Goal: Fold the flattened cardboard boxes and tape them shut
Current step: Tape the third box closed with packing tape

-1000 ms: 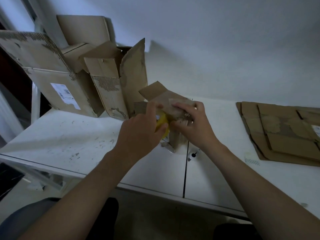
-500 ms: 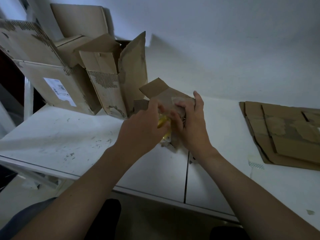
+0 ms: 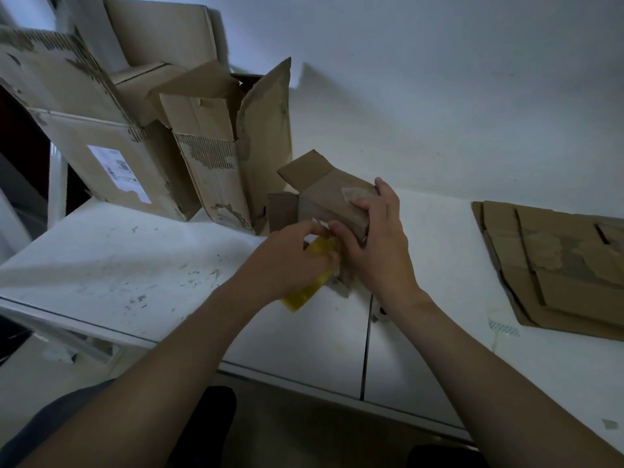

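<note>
Right now clasping the small cardboard box (image 3: 324,201) in the right grip (image 3: 381,251), just past the middle of the white surface (image 3: 118,265), wrapping the fingers over the box's upper edge from its three o'clock side and laying the thumb across its near face. Holding that box tilted, with one flap standing open and pointing toward eleven o'clock and a second flap hanging out at nine o'clock. Clenching the left grip (image 3: 290,261) around the yellow tape (image 3: 304,292) at the box's seven o'clock corner, bringing the fingertips right up against the right thumb at the lower edge of the cardboard. Letting the yellow band run out below the palm toward six o'clock, close to the surface. Not managing to tell tape-to-cardboard contact, with the curled fingers hiding that spot. Seeing a stack of flattened cardboard (image 3: 567,275) lying at three o'clock, well apart from the held box, near the right end of the surface. Seeing at ten o'clock a large labelled box (image 3: 84,130) leaning over the far left corner, and just beside it, at eleven o'clock, a tall torn box (image 3: 216,170) standing open with ragged flaps, near the small box's open flap. Noticing dark specks and scuffs at nine o'clock on the surface.
</note>
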`<action>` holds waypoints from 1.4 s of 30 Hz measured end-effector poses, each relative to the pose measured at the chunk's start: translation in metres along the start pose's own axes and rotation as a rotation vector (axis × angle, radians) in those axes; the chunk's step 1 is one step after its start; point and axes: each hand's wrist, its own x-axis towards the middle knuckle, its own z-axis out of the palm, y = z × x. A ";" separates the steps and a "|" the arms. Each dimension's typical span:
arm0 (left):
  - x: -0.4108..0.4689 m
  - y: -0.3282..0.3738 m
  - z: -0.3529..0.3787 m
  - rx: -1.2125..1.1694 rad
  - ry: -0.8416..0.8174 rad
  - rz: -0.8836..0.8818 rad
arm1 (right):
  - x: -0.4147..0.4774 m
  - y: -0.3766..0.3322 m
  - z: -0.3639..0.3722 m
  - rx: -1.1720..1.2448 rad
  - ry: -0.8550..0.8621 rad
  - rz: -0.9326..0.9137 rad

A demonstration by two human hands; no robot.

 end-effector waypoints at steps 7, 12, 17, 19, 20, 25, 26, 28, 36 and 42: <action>-0.004 -0.014 -0.007 0.157 0.039 -0.111 | 0.001 0.006 -0.003 -0.021 -0.009 -0.083; -0.002 -0.010 -0.008 0.049 -0.005 -0.112 | 0.007 -0.003 -0.014 -0.059 -0.120 -0.026; 0.001 -0.012 -0.011 0.022 0.024 -0.128 | -0.003 0.001 -0.052 -0.006 -0.187 0.037; 0.002 -0.011 -0.012 -0.003 0.045 -0.142 | -0.009 0.012 -0.063 -0.085 -0.155 0.092; 0.003 -0.011 -0.013 -0.012 0.040 -0.155 | -0.011 0.019 -0.067 -0.173 -0.203 0.121; 0.000 -0.009 -0.010 -0.026 0.050 -0.204 | -0.033 0.045 -0.064 -0.486 -0.792 0.140; -0.001 -0.009 -0.010 -0.014 0.055 -0.203 | -0.037 0.048 -0.062 -0.492 -0.820 0.138; -0.002 -0.007 -0.009 0.011 0.067 -0.198 | -0.040 0.052 -0.060 -0.489 -0.801 0.144; -0.004 -0.004 -0.011 0.027 0.086 -0.176 | -0.043 0.011 -0.084 -0.133 -0.482 -0.202; -0.004 -0.001 -0.012 0.079 0.067 -0.202 | -0.022 -0.034 -0.069 -0.213 -0.015 -0.462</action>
